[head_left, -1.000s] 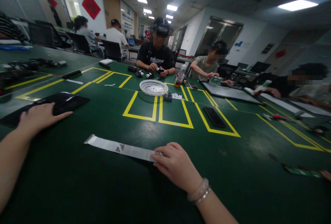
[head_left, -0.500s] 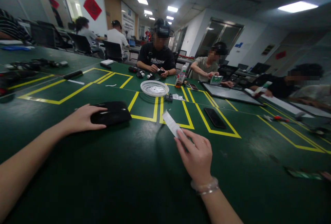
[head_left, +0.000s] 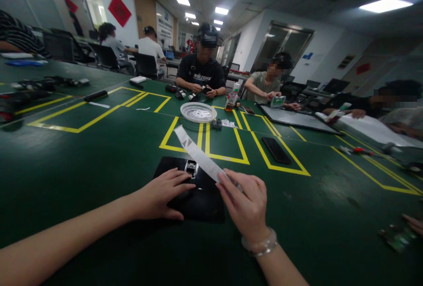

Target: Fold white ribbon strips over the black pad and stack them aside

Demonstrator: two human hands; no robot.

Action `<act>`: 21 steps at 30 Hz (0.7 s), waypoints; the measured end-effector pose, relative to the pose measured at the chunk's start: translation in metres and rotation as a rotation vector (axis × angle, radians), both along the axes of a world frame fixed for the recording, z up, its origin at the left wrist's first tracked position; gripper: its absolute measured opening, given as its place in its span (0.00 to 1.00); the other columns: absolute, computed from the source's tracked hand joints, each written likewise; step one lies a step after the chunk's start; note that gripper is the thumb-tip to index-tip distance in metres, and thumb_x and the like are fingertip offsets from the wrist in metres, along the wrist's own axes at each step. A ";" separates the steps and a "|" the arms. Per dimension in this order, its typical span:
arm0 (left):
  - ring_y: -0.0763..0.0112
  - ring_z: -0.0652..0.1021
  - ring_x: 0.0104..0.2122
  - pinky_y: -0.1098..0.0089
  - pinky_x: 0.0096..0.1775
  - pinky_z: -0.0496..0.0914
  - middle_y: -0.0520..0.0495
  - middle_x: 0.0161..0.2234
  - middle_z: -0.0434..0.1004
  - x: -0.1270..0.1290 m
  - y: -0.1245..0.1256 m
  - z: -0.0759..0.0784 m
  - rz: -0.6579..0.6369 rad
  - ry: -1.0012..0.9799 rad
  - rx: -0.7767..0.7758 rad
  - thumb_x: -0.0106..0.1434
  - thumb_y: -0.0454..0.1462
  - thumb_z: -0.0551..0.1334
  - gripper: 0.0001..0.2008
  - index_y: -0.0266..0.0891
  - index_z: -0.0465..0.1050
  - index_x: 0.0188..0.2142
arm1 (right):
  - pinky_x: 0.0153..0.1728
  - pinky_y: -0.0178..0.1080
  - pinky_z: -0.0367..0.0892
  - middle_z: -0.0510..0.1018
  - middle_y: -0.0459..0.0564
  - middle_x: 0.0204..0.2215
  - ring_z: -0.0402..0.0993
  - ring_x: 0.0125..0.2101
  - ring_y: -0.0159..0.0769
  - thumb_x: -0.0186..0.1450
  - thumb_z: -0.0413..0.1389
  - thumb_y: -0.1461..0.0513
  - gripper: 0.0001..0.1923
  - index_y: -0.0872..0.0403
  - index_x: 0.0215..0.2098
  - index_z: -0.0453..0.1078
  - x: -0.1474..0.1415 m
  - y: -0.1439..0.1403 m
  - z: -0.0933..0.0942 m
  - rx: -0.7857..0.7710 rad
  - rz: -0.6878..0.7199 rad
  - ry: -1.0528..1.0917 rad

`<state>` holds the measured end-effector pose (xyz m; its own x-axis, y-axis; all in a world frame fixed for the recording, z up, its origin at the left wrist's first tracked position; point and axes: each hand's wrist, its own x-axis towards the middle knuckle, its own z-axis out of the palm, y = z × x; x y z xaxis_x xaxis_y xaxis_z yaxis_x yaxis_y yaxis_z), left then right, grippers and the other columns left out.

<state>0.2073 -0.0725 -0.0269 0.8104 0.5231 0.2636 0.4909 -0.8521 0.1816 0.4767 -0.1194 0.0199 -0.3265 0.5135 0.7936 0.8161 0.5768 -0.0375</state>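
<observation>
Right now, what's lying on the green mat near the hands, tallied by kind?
Black flat panel: 1
White flat ribbon strip: 1
Black phone: 1
White round fan grille: 1
Total: 4

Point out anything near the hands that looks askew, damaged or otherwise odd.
Nothing looks damaged or spilled. The white ribbon strip, pinched in the right hand, slants up off the green table above the black flat device rather than lying flat. The left hand rests on that device, which lies outside the yellow taped boxes.
</observation>
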 end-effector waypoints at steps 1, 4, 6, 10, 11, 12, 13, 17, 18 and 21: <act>0.45 0.63 0.60 0.48 0.60 0.61 0.37 0.63 0.58 0.000 -0.002 0.000 -0.039 -0.002 0.033 0.53 0.47 0.77 0.41 0.41 0.64 0.62 | 0.47 0.45 0.62 0.82 0.49 0.46 0.78 0.43 0.39 0.68 0.59 0.65 0.15 0.46 0.51 0.73 -0.002 0.000 0.000 -0.026 0.023 0.005; 0.52 0.72 0.53 0.56 0.54 0.68 0.40 0.56 0.69 -0.001 -0.011 0.007 -0.232 -0.033 0.191 0.65 0.46 0.70 0.22 0.41 0.70 0.54 | 0.47 0.44 0.61 0.82 0.49 0.47 0.77 0.43 0.37 0.70 0.56 0.62 0.10 0.47 0.49 0.74 -0.005 0.002 -0.003 -0.168 0.109 -0.011; 0.57 0.75 0.47 0.60 0.49 0.69 0.42 0.49 0.74 -0.004 -0.017 0.013 -0.297 -0.080 0.311 0.71 0.42 0.64 0.12 0.41 0.72 0.50 | 0.46 0.43 0.61 0.82 0.47 0.46 0.77 0.43 0.35 0.70 0.56 0.60 0.09 0.47 0.48 0.74 -0.006 0.005 -0.007 -0.294 0.195 -0.070; 0.58 0.75 0.46 0.61 0.47 0.69 0.43 0.48 0.74 -0.009 -0.013 0.016 -0.186 -0.131 0.393 0.71 0.35 0.61 0.07 0.40 0.71 0.49 | 0.46 0.43 0.61 0.81 0.44 0.47 0.76 0.43 0.34 0.68 0.59 0.61 0.11 0.46 0.48 0.74 -0.005 0.009 -0.016 -0.496 0.295 -0.200; 0.58 0.74 0.46 0.60 0.47 0.68 0.43 0.48 0.74 -0.010 -0.010 0.014 -0.162 -0.119 0.370 0.70 0.35 0.62 0.08 0.39 0.71 0.48 | 0.47 0.43 0.61 0.81 0.44 0.47 0.76 0.43 0.35 0.68 0.59 0.61 0.11 0.45 0.48 0.74 -0.005 0.009 -0.016 -0.540 0.300 -0.229; 0.58 0.74 0.45 0.61 0.46 0.68 0.44 0.49 0.74 -0.011 -0.007 0.013 -0.147 -0.097 0.338 0.69 0.35 0.63 0.08 0.39 0.72 0.48 | 0.48 0.44 0.61 0.81 0.44 0.46 0.75 0.43 0.35 0.68 0.59 0.62 0.11 0.45 0.48 0.74 -0.006 0.009 -0.017 -0.579 0.297 -0.255; 0.60 0.75 0.44 0.62 0.45 0.69 0.44 0.48 0.74 -0.012 -0.005 0.011 -0.140 -0.070 0.303 0.69 0.35 0.64 0.08 0.39 0.72 0.47 | 0.48 0.44 0.61 0.81 0.44 0.46 0.75 0.44 0.36 0.68 0.59 0.62 0.10 0.45 0.47 0.75 -0.006 0.009 -0.016 -0.608 0.287 -0.278; 0.65 0.75 0.39 0.66 0.41 0.68 0.47 0.45 0.75 -0.010 -0.002 0.006 -0.133 0.005 0.218 0.67 0.32 0.65 0.07 0.39 0.74 0.45 | 0.50 0.46 0.62 0.79 0.46 0.46 0.72 0.46 0.38 0.67 0.59 0.61 0.09 0.45 0.45 0.76 -0.008 0.007 -0.014 -0.638 0.231 -0.312; 0.65 0.75 0.39 0.66 0.41 0.68 0.47 0.45 0.75 -0.010 -0.002 0.006 -0.132 0.007 0.209 0.67 0.31 0.65 0.07 0.39 0.74 0.44 | 0.50 0.46 0.62 0.78 0.46 0.46 0.72 0.46 0.39 0.67 0.59 0.61 0.09 0.45 0.44 0.76 -0.009 0.007 -0.013 -0.637 0.226 -0.313; 0.65 0.75 0.39 0.67 0.41 0.68 0.47 0.43 0.75 -0.008 -0.004 0.009 -0.128 0.011 0.186 0.66 0.31 0.65 0.07 0.39 0.75 0.43 | 0.50 0.47 0.63 0.77 0.47 0.45 0.71 0.46 0.39 0.66 0.60 0.61 0.12 0.45 0.48 0.75 -0.010 0.006 -0.012 -0.628 0.229 -0.312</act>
<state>0.1992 -0.0762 -0.0184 0.8706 0.3588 0.3366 0.3775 -0.9259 0.0106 0.4668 -0.1138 0.0078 -0.6425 0.7323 0.2255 0.7043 0.6803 -0.2027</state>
